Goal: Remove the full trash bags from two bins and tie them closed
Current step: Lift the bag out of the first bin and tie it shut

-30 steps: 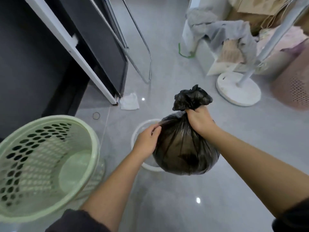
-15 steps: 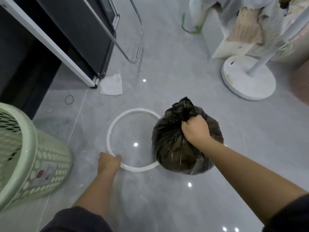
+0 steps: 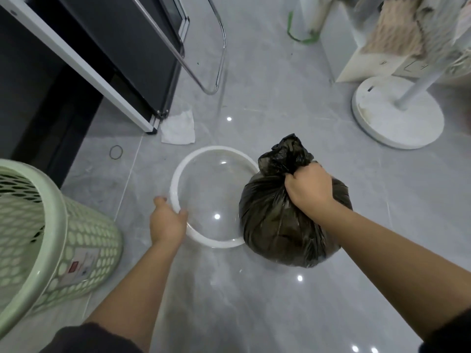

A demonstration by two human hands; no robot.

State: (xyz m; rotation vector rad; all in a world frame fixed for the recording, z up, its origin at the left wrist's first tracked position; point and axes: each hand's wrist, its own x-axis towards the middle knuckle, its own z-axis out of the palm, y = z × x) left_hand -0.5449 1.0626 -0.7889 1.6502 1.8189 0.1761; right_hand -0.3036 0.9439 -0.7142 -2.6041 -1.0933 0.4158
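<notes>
On the grey floor [image 3: 267, 103] before us stands the white-rimmed bin [image 3: 216, 149], seen from above, and we take everything else from it. Our left hand [image 3: 167, 221] holds the near left part of its rim, with the fingers curled over the edge and the thumb on the outside. Just to the right of the bin, and covering the right side of its rim from our view, is the black trash bag [image 3: 280, 225], out of the bin, full and round. Our right hand [image 3: 308, 184] grips its gathered neck in a closed fist, and the bunched top of the plastic sticks up beyond the knuckles. No knot shows in it. We cannot tell whether the bag rests on the floor or hangs just above it.

Well to the left of the bin stands a pale green perforated basket [image 3: 58, 220] with a label on its side. Beyond the bin, on the far left, lie a crumpled white tissue [image 3: 178, 129] and a thin dark rubber band [image 3: 116, 152]. Far to the right of the bin sits a round white stand base [image 3: 397, 118] with a pole rising from it.
</notes>
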